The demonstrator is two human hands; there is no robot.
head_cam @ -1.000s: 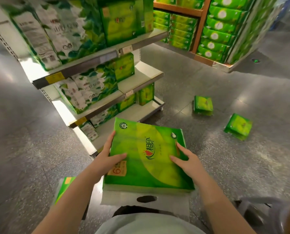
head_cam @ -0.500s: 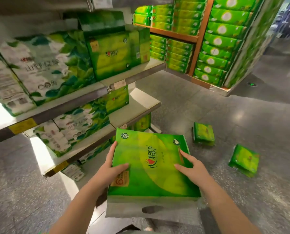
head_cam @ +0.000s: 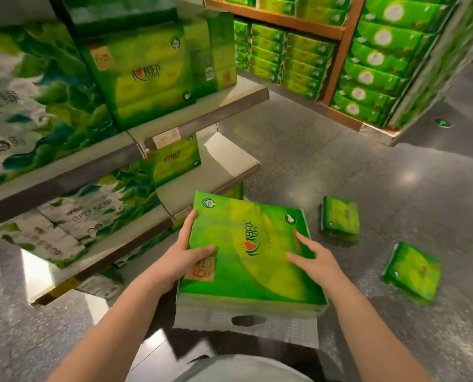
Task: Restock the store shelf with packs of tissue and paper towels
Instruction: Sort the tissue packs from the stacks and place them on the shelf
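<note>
Shelf unit (head_cam: 202, 117) at left carries upright green packs; the middle tier (head_cam: 230, 161) has bare board at its right end, probably the slot being filled. Left hand (head_cam: 185, 257) grips the near-left edge of the tissue pack (head_cam: 252, 252), thumb laid on top, fingers wrapped along the side. Right hand (head_cam: 315, 263) grips the right edge, thumb and fingers spread over the face. Two-handed hold judged necessary: the pack is wide and soft, likely to sag from one edge. Pack is carried flat, face up, low in front of the body, just right of the lower shelf edges, clear of the floor. Glossy green wrap, yellow-green swirl, red-and-dark logo, orange label near the left thumb, clear punched carry flap hanging off the near edge. Two smaller packs (head_cam: 340, 219) (head_cam: 412, 271) lie on the floor far right.
</note>
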